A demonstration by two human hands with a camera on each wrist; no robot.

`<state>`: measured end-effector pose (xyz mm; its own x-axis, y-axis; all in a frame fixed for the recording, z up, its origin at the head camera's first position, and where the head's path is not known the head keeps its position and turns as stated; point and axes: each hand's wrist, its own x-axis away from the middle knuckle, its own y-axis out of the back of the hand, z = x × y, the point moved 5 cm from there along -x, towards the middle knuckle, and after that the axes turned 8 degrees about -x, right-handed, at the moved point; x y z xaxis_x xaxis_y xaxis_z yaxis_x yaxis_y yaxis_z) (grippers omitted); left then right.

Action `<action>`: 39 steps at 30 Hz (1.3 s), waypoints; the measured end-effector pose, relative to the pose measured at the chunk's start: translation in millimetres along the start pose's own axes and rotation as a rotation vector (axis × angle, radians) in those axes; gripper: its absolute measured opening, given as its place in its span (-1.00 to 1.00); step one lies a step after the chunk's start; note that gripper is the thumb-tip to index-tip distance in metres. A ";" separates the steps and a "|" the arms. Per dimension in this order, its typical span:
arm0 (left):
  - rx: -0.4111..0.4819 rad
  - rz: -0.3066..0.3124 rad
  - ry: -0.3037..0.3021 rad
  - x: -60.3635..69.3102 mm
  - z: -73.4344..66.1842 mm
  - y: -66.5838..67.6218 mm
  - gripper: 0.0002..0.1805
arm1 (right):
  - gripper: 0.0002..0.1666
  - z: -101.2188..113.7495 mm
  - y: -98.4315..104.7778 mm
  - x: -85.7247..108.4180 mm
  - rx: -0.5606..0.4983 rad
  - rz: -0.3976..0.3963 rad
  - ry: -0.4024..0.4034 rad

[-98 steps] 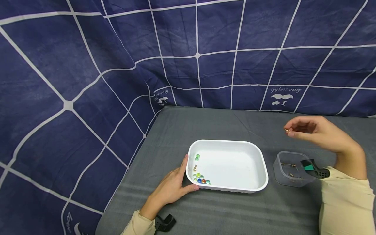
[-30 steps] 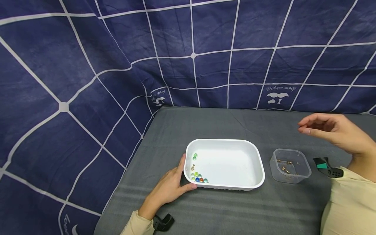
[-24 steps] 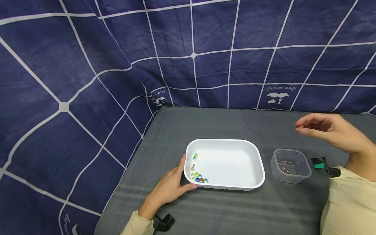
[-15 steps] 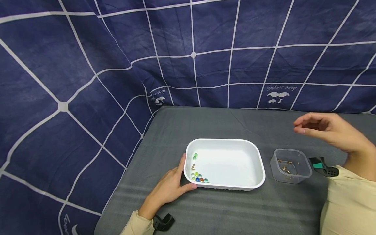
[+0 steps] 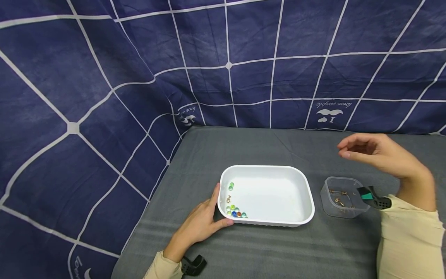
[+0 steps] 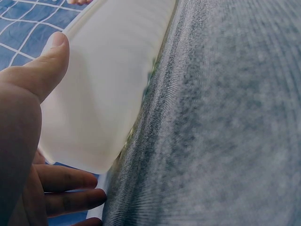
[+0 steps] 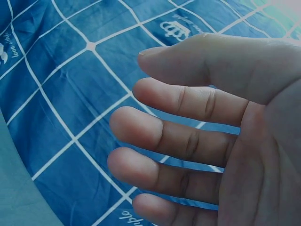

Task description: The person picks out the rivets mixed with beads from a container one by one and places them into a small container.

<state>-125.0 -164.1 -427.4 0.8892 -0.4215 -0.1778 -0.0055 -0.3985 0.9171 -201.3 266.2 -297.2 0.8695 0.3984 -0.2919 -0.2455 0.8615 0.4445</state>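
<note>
In the head view, my left hand [image 5: 199, 224] rests on the near left corner of a white plastic tray [image 5: 271, 193]. The thumb lies along its front wall and the fingers, fairly straight, along its left side; the left wrist view agrees. Several glass marbles [image 5: 234, 213] and a small gold-coloured piece [image 5: 228, 199] lie at the tray's left end. My right hand [image 5: 379, 155] hovers behind and above a clear plastic container [image 5: 331, 201], fingers loosely bent. The right wrist view shows thumb and fingers apart from any object. Small gold-coloured pieces [image 5: 338, 201] lie inside the container, partly hidden by the wrist strap.
A grey cloth [image 5: 244, 252] covers the table. Blue gridded fabric [image 5: 258, 85] hangs along the back and left sides. The container stands just right of the tray, with a narrow gap between them.
Earlier, my right fingertips pinched a small gold-coloured piece; it is gone from them now. That hand has since shifted right, then back left. My left hand has stayed on the tray.
</note>
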 end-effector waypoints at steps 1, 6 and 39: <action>0.000 0.000 0.003 0.1 0.4 -0.3 0.22 | -0.71 -0.4 -0.9 -1.0 -0.002 0.002 0.002; 0.003 0.004 0.011 -0.1 1.1 -0.6 0.22 | -0.74 0.6 -6.2 -6.2 0.013 0.004 -0.011; 0.007 0.008 -0.001 0.6 -0.1 -0.5 0.22 | -0.82 19.7 -47.7 -45.9 0.077 0.134 0.019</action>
<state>-124.5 -164.1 -427.9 0.8887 -0.4256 -0.1704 -0.0161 -0.4004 0.9162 -221.0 200.6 -288.4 0.8227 0.5149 -0.2411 -0.3250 0.7738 0.5436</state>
